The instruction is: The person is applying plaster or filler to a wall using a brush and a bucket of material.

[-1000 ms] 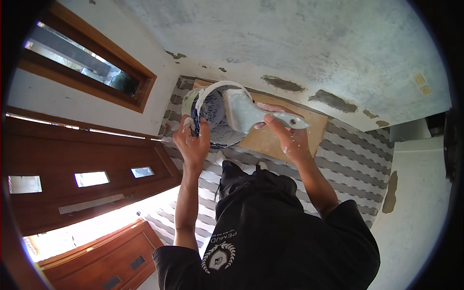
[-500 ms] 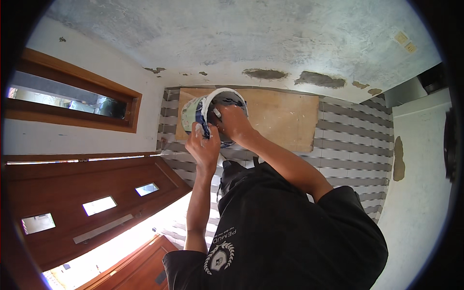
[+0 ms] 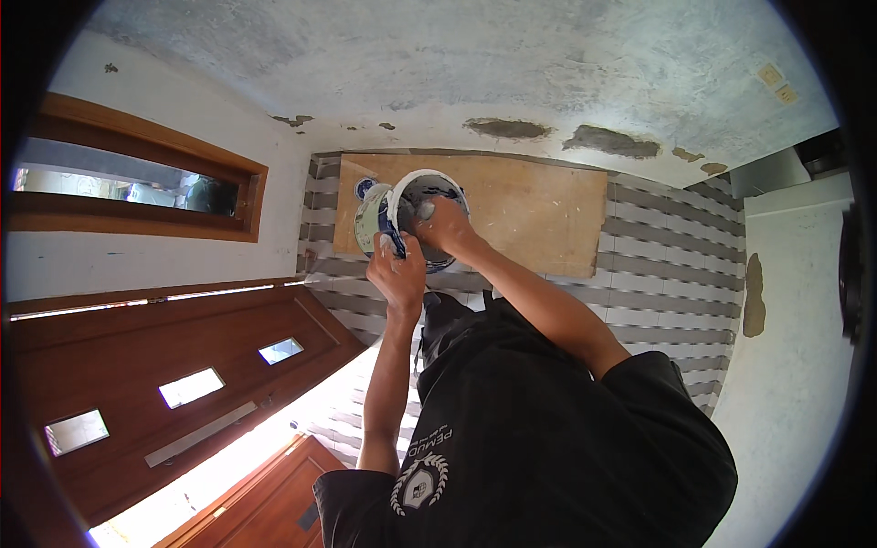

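Observation:
A tilted white bucket [image 3: 373, 219] with a blue-and-green label and grey paint inside is over a plywood board. My left hand [image 3: 396, 267], smeared with white paint, grips its lower left side. My right hand [image 3: 446, 224] is down inside the bucket, closed on the pale handle of the paint brush [image 3: 426, 210]; the rest of the brush is hidden. Behind the bucket's left side is a small blue-and-white round thing [image 3: 364, 188], too small to make out.
The plywood board [image 3: 530, 210] lies on the striped tiled floor [image 3: 662, 247] against a patchy plastered wall [image 3: 566, 64]. At left are a wood-framed window [image 3: 137, 178] and a dark wooden door [image 3: 119, 356] beside a bright opening. Another wall [image 3: 795, 384] stands at right.
My right hand has carried the brush from above the rim down into the bucket, its forearm swinging leftward. My left hand and the bucket's left side have shifted slightly right.

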The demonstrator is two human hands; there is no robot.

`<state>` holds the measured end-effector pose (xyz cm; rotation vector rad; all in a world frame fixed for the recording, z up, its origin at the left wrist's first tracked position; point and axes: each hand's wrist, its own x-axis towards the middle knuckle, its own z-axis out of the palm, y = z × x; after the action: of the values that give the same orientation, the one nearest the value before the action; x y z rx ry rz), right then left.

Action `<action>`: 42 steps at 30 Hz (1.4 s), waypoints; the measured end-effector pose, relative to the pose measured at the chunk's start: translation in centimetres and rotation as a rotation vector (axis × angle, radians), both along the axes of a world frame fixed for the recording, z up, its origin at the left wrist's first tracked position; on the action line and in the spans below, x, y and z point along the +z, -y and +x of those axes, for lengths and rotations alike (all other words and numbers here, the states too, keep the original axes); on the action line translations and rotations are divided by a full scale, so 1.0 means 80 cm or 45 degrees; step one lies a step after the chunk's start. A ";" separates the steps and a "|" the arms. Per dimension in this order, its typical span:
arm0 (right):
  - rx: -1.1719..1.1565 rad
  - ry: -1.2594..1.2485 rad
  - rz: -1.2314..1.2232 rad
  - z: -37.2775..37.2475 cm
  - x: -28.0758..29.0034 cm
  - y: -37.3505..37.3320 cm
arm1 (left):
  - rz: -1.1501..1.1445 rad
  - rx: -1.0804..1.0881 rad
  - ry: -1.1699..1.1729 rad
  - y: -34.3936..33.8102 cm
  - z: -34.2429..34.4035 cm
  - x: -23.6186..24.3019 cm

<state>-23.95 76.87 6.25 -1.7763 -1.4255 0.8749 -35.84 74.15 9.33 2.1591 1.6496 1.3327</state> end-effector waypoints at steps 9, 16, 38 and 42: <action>-0.043 -0.861 -0.235 0.013 0.080 0.006 | -0.128 0.148 0.149 -0.026 -0.065 -0.005; -0.064 -0.927 -0.106 -0.015 0.114 -0.013 | -0.374 0.150 0.348 -0.068 -0.142 0.006; -0.323 -1.735 -0.056 -0.176 0.118 -0.130 | -0.292 -0.053 0.455 -0.248 -0.318 0.047; -0.286 -1.809 -0.101 -0.170 0.116 -0.152 | -0.272 -0.003 0.414 -0.262 -0.324 0.068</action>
<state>-37.57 89.03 15.50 -0.8343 -0.2435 1.5661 -61.74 95.11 14.79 1.7207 1.5766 1.3513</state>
